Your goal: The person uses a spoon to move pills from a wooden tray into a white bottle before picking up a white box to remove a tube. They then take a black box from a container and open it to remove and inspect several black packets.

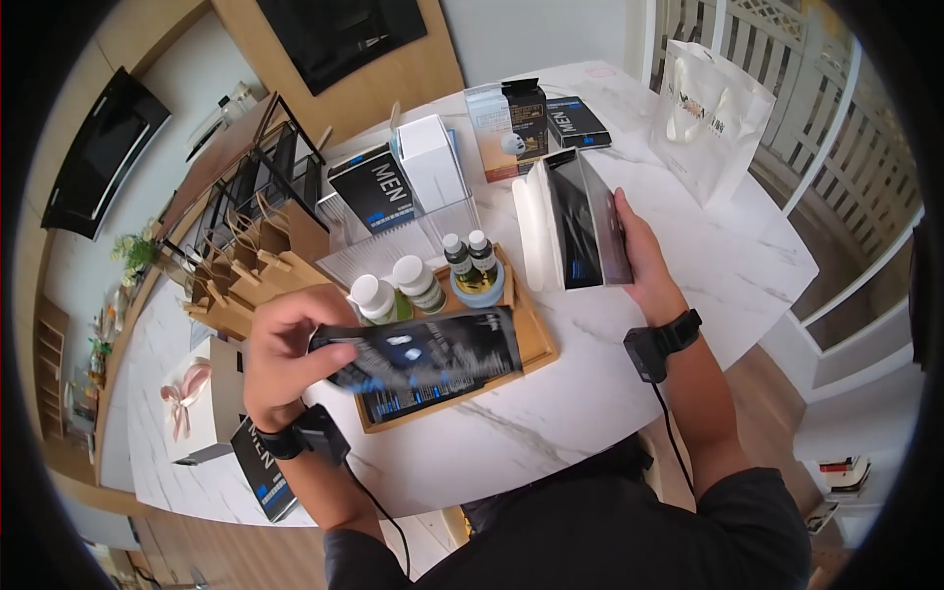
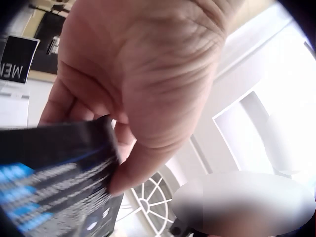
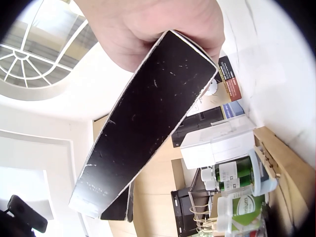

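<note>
My left hand (image 1: 293,344) pinches a black flat packet (image 1: 433,339) by one end, thumb on its printed face. Blue and white print covers this packet (image 2: 54,187) in the left wrist view. Under it, a similar black packet (image 1: 393,401) lies in a wooden tray (image 1: 539,339). In my right hand (image 1: 644,251) is a black box (image 1: 580,221), raised over the table with its white flap (image 1: 531,231) standing out toward the left. The right wrist view shows a scuffed black side of the box (image 3: 148,108), with the palm behind its upper end.
White-capped bottles (image 1: 418,285) and two small dark bottles (image 1: 470,258) stand in the tray. Behind are a clear holder (image 1: 393,241) with boxes, and another black box (image 1: 577,123). Paper bags (image 1: 261,261) stand left, a white bag (image 1: 710,123) far right.
</note>
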Demonstrator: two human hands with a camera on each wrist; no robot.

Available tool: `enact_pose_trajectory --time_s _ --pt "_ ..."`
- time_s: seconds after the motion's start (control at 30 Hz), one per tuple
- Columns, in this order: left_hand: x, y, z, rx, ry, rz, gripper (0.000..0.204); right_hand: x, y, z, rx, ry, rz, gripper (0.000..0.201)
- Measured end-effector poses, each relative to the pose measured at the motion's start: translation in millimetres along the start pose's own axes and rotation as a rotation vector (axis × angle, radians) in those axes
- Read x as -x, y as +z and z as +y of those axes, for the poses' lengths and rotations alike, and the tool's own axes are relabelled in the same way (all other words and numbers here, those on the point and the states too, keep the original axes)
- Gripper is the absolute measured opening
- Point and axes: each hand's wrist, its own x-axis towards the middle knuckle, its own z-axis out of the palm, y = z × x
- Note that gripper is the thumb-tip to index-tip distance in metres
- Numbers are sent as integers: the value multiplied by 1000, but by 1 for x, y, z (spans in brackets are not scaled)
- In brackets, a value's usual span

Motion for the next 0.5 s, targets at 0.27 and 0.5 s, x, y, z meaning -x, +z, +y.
enact_pose_trajectory --time_s 0.27,0.5 --pt "-20 40 -2 131 -241 326 15 4 6 5 108 4 -11 44" --pt "-20 36 -1 47 -261 383 23 6 9 6 173 -42 -1 45"
